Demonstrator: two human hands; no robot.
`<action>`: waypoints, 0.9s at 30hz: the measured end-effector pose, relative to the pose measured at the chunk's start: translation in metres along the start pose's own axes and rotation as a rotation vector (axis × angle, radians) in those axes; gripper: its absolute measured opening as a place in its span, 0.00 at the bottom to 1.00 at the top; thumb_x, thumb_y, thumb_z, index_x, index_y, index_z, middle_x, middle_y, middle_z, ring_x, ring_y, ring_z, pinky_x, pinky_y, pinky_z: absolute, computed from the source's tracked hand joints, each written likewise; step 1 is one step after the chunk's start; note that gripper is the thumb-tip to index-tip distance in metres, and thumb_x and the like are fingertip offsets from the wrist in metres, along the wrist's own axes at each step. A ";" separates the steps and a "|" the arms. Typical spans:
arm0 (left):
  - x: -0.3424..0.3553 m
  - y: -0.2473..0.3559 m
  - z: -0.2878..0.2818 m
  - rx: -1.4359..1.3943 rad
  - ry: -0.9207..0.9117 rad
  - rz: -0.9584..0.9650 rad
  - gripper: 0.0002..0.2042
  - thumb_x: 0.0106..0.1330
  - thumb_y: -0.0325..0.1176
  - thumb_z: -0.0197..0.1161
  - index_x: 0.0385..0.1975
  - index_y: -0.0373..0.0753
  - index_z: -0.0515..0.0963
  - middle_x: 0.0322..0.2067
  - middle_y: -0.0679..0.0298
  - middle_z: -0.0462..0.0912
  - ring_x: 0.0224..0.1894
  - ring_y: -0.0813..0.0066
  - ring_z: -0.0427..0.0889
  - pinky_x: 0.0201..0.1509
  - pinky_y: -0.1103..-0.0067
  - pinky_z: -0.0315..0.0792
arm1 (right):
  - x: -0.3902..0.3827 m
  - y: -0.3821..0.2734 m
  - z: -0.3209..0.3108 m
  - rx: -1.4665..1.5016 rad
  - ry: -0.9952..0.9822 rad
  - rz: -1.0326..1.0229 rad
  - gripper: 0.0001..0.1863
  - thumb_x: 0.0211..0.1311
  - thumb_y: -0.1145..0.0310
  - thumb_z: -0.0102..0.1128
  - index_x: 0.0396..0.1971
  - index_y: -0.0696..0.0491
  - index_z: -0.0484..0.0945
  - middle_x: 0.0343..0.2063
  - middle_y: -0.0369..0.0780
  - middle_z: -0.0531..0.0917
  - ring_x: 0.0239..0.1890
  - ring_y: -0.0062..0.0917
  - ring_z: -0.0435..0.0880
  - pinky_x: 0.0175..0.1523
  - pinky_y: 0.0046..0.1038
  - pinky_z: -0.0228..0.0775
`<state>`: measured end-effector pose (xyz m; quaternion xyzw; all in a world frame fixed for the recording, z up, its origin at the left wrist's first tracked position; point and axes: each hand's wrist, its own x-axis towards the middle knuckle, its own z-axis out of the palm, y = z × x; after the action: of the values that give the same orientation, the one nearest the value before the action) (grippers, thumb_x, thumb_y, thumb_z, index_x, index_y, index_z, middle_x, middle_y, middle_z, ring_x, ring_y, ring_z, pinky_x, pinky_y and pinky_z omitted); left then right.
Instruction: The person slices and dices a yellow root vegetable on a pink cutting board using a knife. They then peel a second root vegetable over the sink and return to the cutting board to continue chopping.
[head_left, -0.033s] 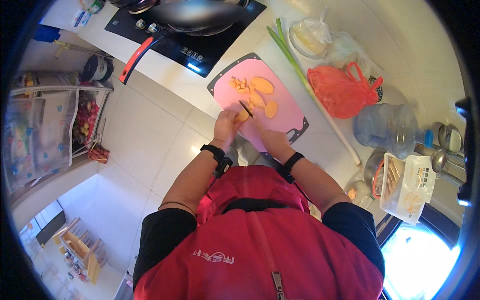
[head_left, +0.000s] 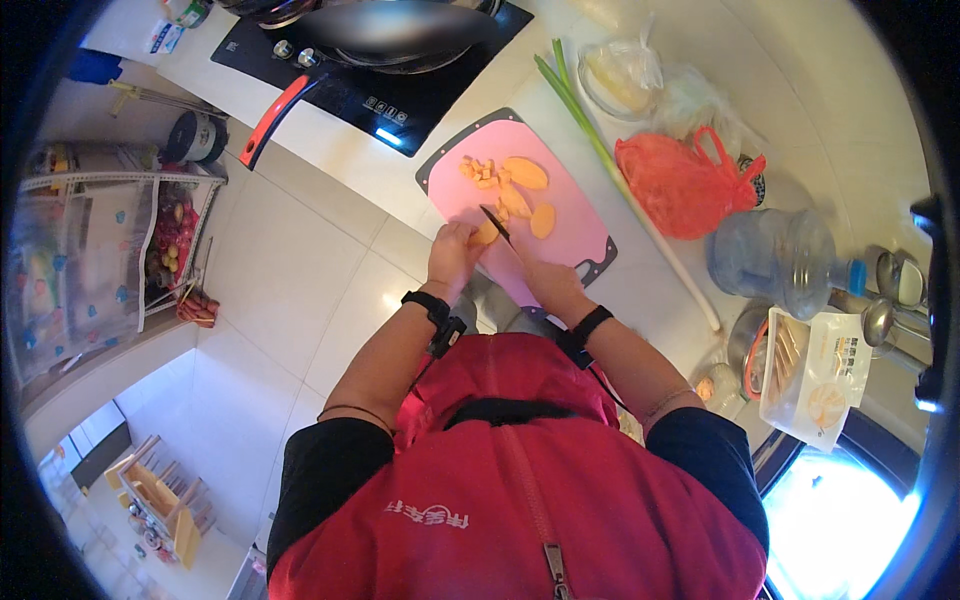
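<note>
Orange vegetable piece (head_left: 486, 233) on pink cutting board (head_left: 575, 225), by its near-left edge; cut slices (head_left: 525, 173) and cubes (head_left: 484, 181) farther out. Left hand (head_left: 455, 254) nearest, fingers pinning the piece from its left; long axis unclear, partly covered. Right hand (head_left: 555, 286), lower right of it, grasps knife (head_left: 496, 222); blade slants up-left, just beside piece's right side; can't tell if touching.

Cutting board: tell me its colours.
The cutting board is pink with dark grey corners; it shows best in the head view, the only one.
</note>
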<state>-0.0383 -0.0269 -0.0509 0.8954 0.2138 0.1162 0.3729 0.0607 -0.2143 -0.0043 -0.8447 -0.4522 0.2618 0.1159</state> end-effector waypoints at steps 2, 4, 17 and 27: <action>-0.001 0.001 0.001 -0.003 0.008 -0.022 0.13 0.52 0.29 0.71 0.36 0.36 0.79 0.35 0.56 0.80 0.42 0.53 0.78 0.48 0.66 0.74 | -0.003 -0.001 -0.007 0.009 -0.032 0.036 0.39 0.63 0.72 0.46 0.73 0.35 0.47 0.27 0.49 0.85 0.30 0.46 0.85 0.32 0.45 0.77; 0.001 0.002 0.002 0.015 -0.002 -0.039 0.13 0.52 0.29 0.71 0.36 0.36 0.79 0.35 0.56 0.80 0.42 0.53 0.78 0.48 0.66 0.74 | -0.005 -0.005 -0.013 -0.092 -0.113 0.116 0.39 0.63 0.72 0.47 0.73 0.34 0.47 0.26 0.48 0.84 0.29 0.45 0.86 0.32 0.44 0.77; 0.001 -0.001 -0.001 0.013 -0.030 -0.034 0.14 0.52 0.31 0.71 0.37 0.36 0.79 0.36 0.54 0.80 0.43 0.52 0.78 0.49 0.65 0.74 | 0.008 -0.002 0.016 -0.136 0.000 -0.045 0.38 0.63 0.67 0.49 0.73 0.44 0.48 0.25 0.46 0.84 0.23 0.41 0.84 0.29 0.44 0.76; 0.007 -0.001 -0.005 -0.021 0.026 -0.049 0.12 0.53 0.30 0.70 0.36 0.35 0.78 0.35 0.55 0.80 0.42 0.54 0.78 0.47 0.66 0.74 | -0.005 -0.015 -0.011 -0.134 -0.112 0.057 0.40 0.62 0.70 0.49 0.74 0.39 0.46 0.24 0.47 0.84 0.25 0.43 0.85 0.28 0.45 0.76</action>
<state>-0.0345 -0.0200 -0.0483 0.8843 0.2394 0.1206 0.3822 0.0539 -0.2097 0.0132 -0.8471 -0.4502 0.2810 0.0261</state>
